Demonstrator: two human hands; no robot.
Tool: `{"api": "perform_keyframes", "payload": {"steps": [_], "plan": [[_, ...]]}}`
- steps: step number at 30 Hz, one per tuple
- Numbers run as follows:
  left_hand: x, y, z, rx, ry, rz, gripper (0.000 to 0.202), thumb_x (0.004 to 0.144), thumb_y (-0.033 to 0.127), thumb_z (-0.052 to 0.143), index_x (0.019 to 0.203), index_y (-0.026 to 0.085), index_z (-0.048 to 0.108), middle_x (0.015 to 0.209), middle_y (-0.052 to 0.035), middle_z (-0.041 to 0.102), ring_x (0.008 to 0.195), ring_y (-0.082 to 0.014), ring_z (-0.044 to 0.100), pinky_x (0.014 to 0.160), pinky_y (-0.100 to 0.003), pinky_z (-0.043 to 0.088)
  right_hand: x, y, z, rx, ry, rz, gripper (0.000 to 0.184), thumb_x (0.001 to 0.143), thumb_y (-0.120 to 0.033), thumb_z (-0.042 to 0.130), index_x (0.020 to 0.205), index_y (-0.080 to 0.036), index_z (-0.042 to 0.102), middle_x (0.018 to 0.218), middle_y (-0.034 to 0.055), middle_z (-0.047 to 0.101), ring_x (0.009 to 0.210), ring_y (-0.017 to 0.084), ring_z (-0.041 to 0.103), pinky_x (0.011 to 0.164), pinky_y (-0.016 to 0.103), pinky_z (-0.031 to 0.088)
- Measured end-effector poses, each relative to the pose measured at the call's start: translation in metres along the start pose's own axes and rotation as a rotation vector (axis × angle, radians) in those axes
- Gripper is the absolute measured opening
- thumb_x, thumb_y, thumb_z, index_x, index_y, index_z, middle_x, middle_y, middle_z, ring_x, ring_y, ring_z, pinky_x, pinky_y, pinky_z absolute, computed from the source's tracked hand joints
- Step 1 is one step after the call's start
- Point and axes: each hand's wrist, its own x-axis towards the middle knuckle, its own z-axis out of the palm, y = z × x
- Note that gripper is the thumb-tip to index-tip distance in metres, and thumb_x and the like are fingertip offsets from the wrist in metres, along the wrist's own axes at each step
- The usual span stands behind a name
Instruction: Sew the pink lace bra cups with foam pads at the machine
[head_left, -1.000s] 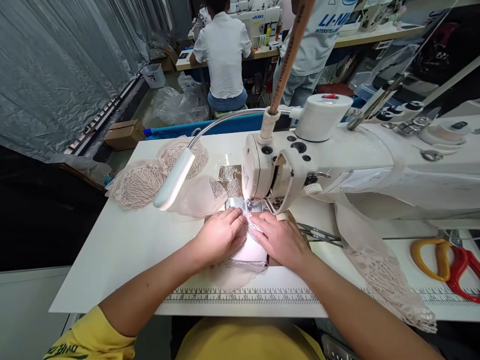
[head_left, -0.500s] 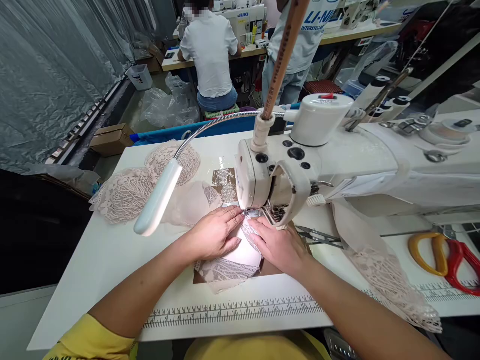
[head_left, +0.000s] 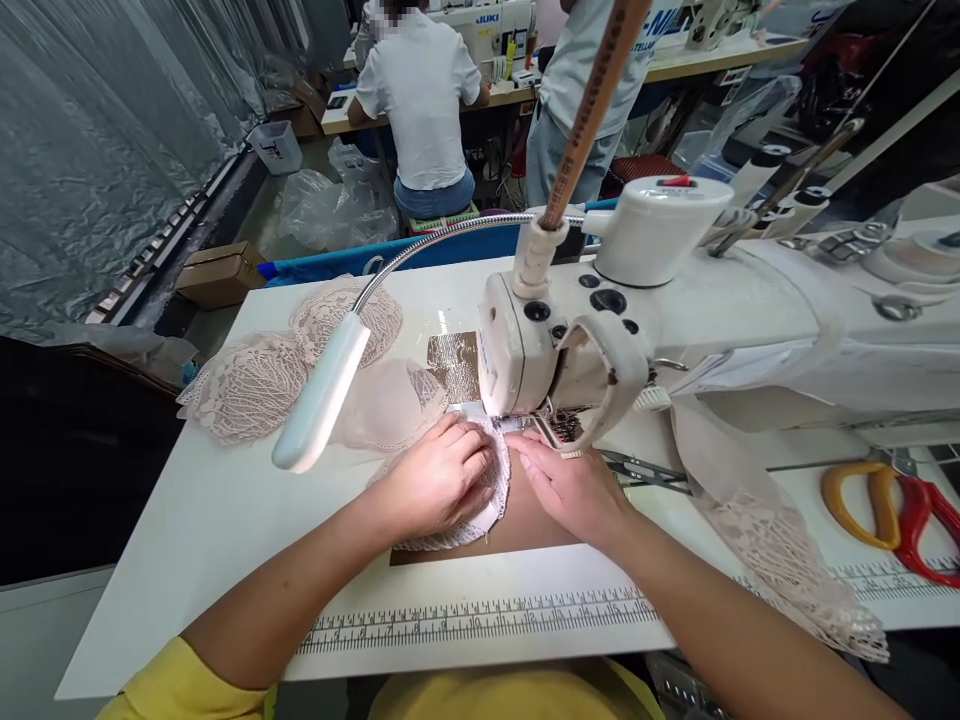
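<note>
A pale lace bra cup [head_left: 489, 505] with a white inner side lies under the sewing machine's presser foot [head_left: 514, 424]. My left hand [head_left: 442, 475] rests over the cup with curled fingers, gripping it and covering much of it. My right hand [head_left: 574, 485] is closed, its thumb and forefinger pinched at the cup's right edge beside the foot. The machine head [head_left: 525, 350] stands directly beyond both hands. Beneath the cup is a brown plate [head_left: 540, 520] on the white table.
More lace cups [head_left: 251, 390] lie at the left, under a bent lamp [head_left: 322, 390]. Thread snips [head_left: 645, 470], a lace strip [head_left: 780, 550] and red-and-yellow-handled scissors [head_left: 862, 505] are at the right. A printed ruler [head_left: 480, 620] runs along the front edge. Two people [head_left: 424, 100] are beyond.
The lace cup has turned and shifted left, baring more of the brown plate. My left hand has curled its fingers over it. My right hand has moved slightly right. The view shifted a little.
</note>
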Motion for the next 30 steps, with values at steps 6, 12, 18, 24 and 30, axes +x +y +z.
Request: {"api": "perform_keyframes", "payload": {"steps": [6,12,18,24,30], "plan": [[-0.001,-0.001,0.006,-0.050,0.025,-0.021,0.027,0.088,0.029,0.051,0.109,0.013,0.058,0.101,-0.0132,0.059,0.098,-0.0264,0.054,0.096,-0.047,0.041,-0.002,-0.001,-0.001,0.012,-0.065,-0.088,0.039,0.087,-0.009,0.039,0.108,-0.022,0.070,0.090,0.0064,0.065,0.073,0.016,0.058,0.065,0.028,0.046],[-0.003,-0.007,0.004,-0.052,0.043,-0.012,0.028,0.090,0.028,0.046,0.110,0.013,0.058,0.102,-0.0140,0.060,0.098,-0.0265,0.053,0.093,-0.046,0.042,0.000,-0.002,-0.001,-0.040,-0.056,-0.109,0.038,0.086,-0.008,0.039,0.105,-0.020,0.071,0.090,0.0073,0.065,0.074,0.017,0.056,0.066,0.029,0.046],[0.000,-0.015,0.005,-0.013,0.069,-0.026,0.029,0.092,0.029,0.044,0.111,0.013,0.058,0.099,-0.0133,0.060,0.093,-0.0250,0.054,0.092,-0.045,0.041,0.006,-0.004,0.003,-0.107,-0.087,-0.043,0.038,0.086,-0.010,0.040,0.110,-0.019,0.068,0.089,0.0090,0.067,0.082,0.021,0.060,0.077,0.035,0.049],[0.002,-0.014,0.008,0.024,0.057,-0.003,0.031,0.091,0.020,0.042,0.118,0.013,0.057,0.105,-0.0144,0.060,0.097,-0.0257,0.053,0.093,-0.046,0.040,0.006,-0.001,0.004,-0.103,-0.047,-0.001,0.037,0.086,-0.010,0.040,0.107,-0.019,0.068,0.092,0.0090,0.070,0.088,0.022,0.062,0.078,0.034,0.050],[-0.001,-0.011,0.008,-0.041,0.041,0.043,0.035,0.090,0.018,0.044,0.122,0.014,0.056,0.119,-0.0161,0.058,0.103,-0.0263,0.053,0.090,-0.043,0.044,0.005,0.000,0.003,-0.073,-0.027,0.035,0.035,0.085,-0.010,0.040,0.102,-0.018,0.070,0.093,0.0100,0.071,0.089,0.023,0.063,0.079,0.036,0.050]]}}
